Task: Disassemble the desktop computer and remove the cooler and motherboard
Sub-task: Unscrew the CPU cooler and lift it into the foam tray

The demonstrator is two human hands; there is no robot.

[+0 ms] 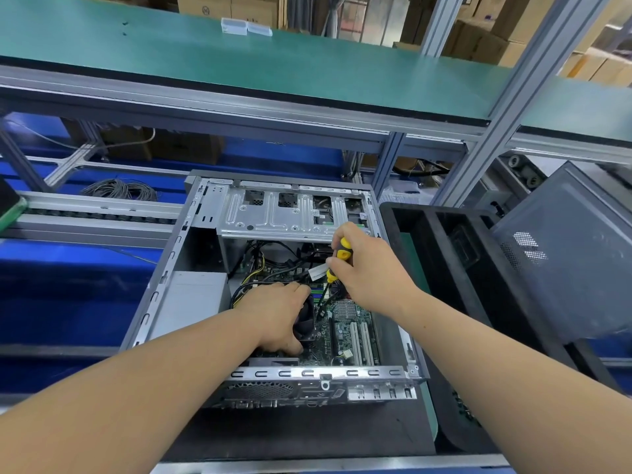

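Observation:
An open desktop computer case (164, 278) lies on its side in front of me. Inside it the green motherboard (345, 333) shows at the right. My left hand (277, 319) rests over the black cooler (306, 325) and grips it, hiding most of it. My right hand (366, 268) is closed around a yellow-and-black screwdriver (337, 260). The screwdriver points down, with its tip at the board just beside the cooler's far right corner. Black and yellow cables (260, 278) run behind the cooler.
A grey power supply (195, 299) fills the case's left side and a metal drive cage (284, 213) its far end. A black tray (455, 268) and the removed side panel (564, 254) stand to the right. A green shelf (239, 59) hangs overhead.

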